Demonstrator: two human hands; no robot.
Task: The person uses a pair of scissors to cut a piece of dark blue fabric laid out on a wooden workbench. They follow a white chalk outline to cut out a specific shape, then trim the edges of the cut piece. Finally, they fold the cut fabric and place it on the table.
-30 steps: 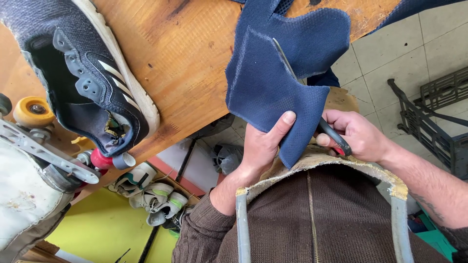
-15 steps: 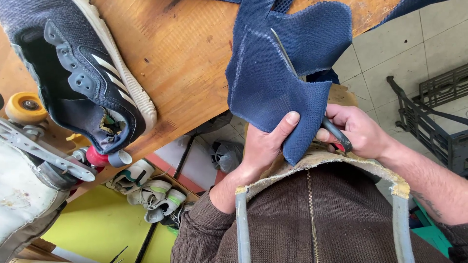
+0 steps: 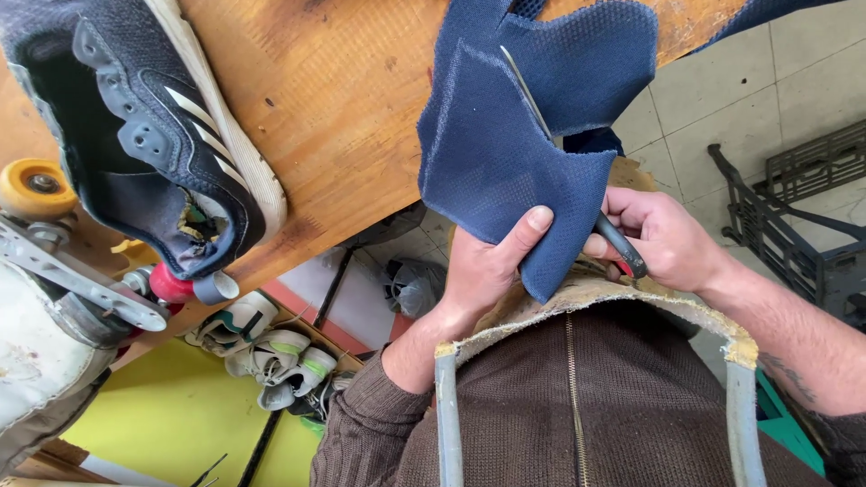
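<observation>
Left hand (image 3: 487, 271) grips the lower edge of a piece of navy mesh fabric (image 3: 505, 153), thumb pressed on its face; the fabric hangs in front of the wooden bench (image 3: 352, 117) edge, above the person's lap; right hand (image 3: 663, 239) is closed around the dark handle of a pair of scissors (image 3: 577, 171), whose thin blade runs up across the fabric along a cut; a navy sports shoe (image 3: 153, 126) with a pale sole lies on the bench, well apart to the left; a yellow wheel (image 3: 36, 185) and metal fittings sit beside it; more shoes (image 3: 271, 356) lie on the floor below the bench; a brown zipped sweater (image 3: 577, 406) fills the foreground.
</observation>
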